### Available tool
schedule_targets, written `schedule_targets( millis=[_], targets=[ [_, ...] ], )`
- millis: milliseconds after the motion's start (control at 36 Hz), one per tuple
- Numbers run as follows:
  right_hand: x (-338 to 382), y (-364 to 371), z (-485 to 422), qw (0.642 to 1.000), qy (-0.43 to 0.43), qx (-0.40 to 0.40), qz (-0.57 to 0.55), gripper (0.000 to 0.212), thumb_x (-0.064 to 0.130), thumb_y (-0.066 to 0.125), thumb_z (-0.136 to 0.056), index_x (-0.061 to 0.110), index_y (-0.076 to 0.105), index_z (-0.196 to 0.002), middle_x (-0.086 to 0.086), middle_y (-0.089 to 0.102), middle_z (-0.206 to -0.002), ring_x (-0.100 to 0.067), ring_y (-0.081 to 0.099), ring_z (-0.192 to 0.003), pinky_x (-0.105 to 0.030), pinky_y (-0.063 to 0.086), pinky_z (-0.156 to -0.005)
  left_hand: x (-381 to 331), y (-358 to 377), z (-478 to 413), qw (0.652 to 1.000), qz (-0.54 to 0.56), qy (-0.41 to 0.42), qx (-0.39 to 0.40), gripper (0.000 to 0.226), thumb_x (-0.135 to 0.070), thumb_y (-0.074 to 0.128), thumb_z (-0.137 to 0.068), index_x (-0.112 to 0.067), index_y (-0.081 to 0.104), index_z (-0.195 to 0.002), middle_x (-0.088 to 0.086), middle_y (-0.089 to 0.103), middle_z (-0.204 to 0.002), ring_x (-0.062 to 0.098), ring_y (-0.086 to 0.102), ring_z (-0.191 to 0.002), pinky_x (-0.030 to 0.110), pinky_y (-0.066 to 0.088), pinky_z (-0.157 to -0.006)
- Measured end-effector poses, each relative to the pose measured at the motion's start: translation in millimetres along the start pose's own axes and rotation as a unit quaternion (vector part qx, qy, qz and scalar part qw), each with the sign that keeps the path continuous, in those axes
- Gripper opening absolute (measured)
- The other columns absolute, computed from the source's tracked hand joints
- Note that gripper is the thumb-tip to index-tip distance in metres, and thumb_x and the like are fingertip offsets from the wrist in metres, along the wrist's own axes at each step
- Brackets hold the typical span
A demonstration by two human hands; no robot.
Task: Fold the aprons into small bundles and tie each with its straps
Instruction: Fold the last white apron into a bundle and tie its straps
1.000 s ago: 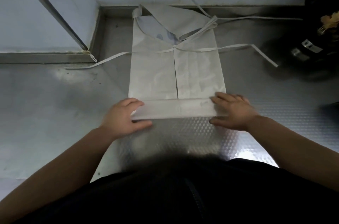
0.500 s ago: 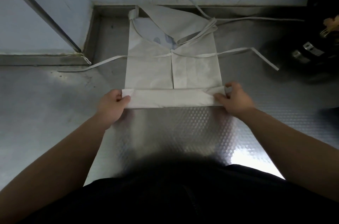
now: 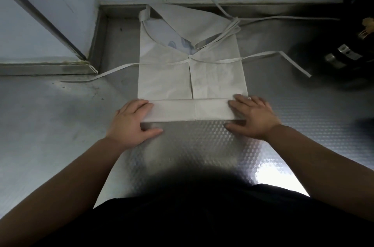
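Progress: early-to-mid, by my read. One apron point(image 3: 192, 76) lies flat on the counter point(image 3: 60, 125). Its sides are folded in and meet at a centre line. The 6 o'clock hem is turned up into a narrow band point(image 3: 190, 110).

Left to do: prob. more turns toward 12 until the bib end is taken up, then wrap + tie. Straps not yet used; left strap point(image 3: 113, 71) trails off to 9, right strap point(image 3: 269, 54) to 3. No other aprons in view, so can't tell how many remain.

Both grips are wide and flat, fingers straight, holding nothing, just pressing the band down.
- Left grip point(image 3: 131, 123): on the band's 9 o'clock end, thumb on bare counter just at 6 of the fold edge.
- Right grip point(image 3: 253, 117): mirrors it at the 3 o'clock end.

The band spans between them. The rest of the apron runs toward 12 from the fingertips, untouched.
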State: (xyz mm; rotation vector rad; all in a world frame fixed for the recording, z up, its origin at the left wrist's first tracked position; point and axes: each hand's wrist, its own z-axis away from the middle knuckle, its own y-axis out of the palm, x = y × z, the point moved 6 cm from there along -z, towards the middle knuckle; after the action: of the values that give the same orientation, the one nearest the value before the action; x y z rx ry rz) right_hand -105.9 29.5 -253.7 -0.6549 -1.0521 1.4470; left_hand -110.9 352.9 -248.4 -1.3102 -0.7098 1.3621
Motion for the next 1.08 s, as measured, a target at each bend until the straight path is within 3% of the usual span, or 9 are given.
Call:
schedule_targets(
  millis=[139,361,472,611,750,806,889,1000,1083],
  targets=[
    [-2,-9,-3,0.998,0.01,-0.054,-0.037,0.088,0.071,0.015,-0.067,0.028,0.051,-0.134,0.001,0.047,-0.143,-0.026,0.044,-0.129,-0.035,0.025,-0.108,5,-8,-11,1.0,0.016,-0.018,-0.009,0.083,-0.072,0.045,-0.058,-0.02,0.061,-0.121,0.001,0.057,-0.123,0.028,0.05,-0.115,0.042,0.042,-0.095],
    [1,-20,17,0.98,0.051,-0.043,-0.187,0.043,0.037,0.071,-0.079,0.019,0.057,-0.115,-0.003,0.065,-0.109,-0.025,0.06,-0.099,-0.023,0.038,-0.076,5,-15,-1,0.978,0.185,-0.097,0.02,0.005,-0.028,0.066,-0.085,-0.028,0.07,-0.083,-0.004,0.067,-0.08,0.018,0.061,-0.076,0.03,0.045,-0.069],
    [-3,-12,31,0.969,0.089,-0.047,-0.226,0.028,0.025,0.07,-0.081,0.013,0.06,-0.105,-0.005,0.062,-0.099,-0.021,0.056,-0.091,-0.021,0.031,-0.067,16,-5,22,0.95,0.263,-0.162,0.043,0.024,-0.031,0.062,-0.089,-0.017,0.065,-0.07,-0.006,0.057,-0.059,0.017,0.051,-0.062,0.028,0.034,-0.057],
    [-1,10,43,0.948,0.135,-0.051,-0.282,0.038,0.032,0.07,-0.082,0.012,0.058,-0.111,-0.007,0.062,-0.101,-0.028,0.06,-0.1,-0.024,0.037,-0.074,28,4,46,0.933,0.272,-0.233,0.026,0.022,-0.029,0.061,-0.09,-0.007,0.065,-0.09,0.01,0.065,-0.08,0.027,0.061,-0.078,0.029,0.038,-0.065],
    [7,17,54,0.956,0.195,-0.085,-0.2,0.054,0.039,0.062,-0.087,0.011,0.041,-0.127,-0.015,0.053,-0.124,-0.034,0.053,-0.112,-0.035,0.04,-0.082,21,-1,61,0.964,0.113,-0.234,-0.055,0.031,-0.023,0.065,-0.087,-0.009,0.055,-0.113,0.004,0.058,-0.105,0.027,0.056,-0.1,0.03,0.038,-0.079],
    [18,14,55,0.976,0.156,-0.103,-0.109,0.049,0.036,0.054,-0.092,0.018,0.039,-0.136,-0.012,0.041,-0.136,-0.034,0.043,-0.121,-0.039,0.037,-0.095,16,-1,65,0.972,0.094,-0.188,-0.105,0.038,-0.014,0.062,-0.087,-0.009,0.053,-0.123,0.011,0.051,-0.123,0.033,0.051,-0.11,0.037,0.04,-0.088],
    [31,18,52,0.995,0.058,-0.084,-0.025,0.046,0.041,0.041,-0.097,0.028,0.038,-0.141,0.001,0.03,-0.151,-0.027,0.028,-0.135,-0.037,0.025,-0.108,2,2,66,0.993,0.042,-0.032,-0.105,0.029,-0.006,0.048,-0.085,-0.009,0.067,-0.107,0.009,0.062,-0.113,0.034,0.058,-0.102,0.038,0.044,-0.089],
    [24,35,54,0.999,0.016,0.029,-0.006,0.078,0.067,0.044,-0.085,0.033,0.017,-0.149,0.011,0.01,-0.158,-0.022,0.015,-0.144,-0.038,0.011,-0.115,-2,9,70,0.999,0.032,0.0,-0.027,0.052,-0.045,0.039,-0.084,-0.012,0.065,-0.115,0.005,0.06,-0.12,0.03,0.056,-0.111,0.038,0.042,-0.095],
    [24,27,53,1.0,0.004,-0.003,-0.007,0.076,0.069,0.042,-0.081,0.03,0.029,-0.146,0.006,0.028,-0.154,-0.02,0.031,-0.138,-0.033,0.017,-0.111,0,13,71,0.999,0.019,-0.029,0.036,0.081,-0.07,0.057,-0.068,-0.022,0.049,-0.134,-0.005,0.042,-0.137,0.02,0.039,-0.127,0.036,0.033,-0.104]
  ],
)
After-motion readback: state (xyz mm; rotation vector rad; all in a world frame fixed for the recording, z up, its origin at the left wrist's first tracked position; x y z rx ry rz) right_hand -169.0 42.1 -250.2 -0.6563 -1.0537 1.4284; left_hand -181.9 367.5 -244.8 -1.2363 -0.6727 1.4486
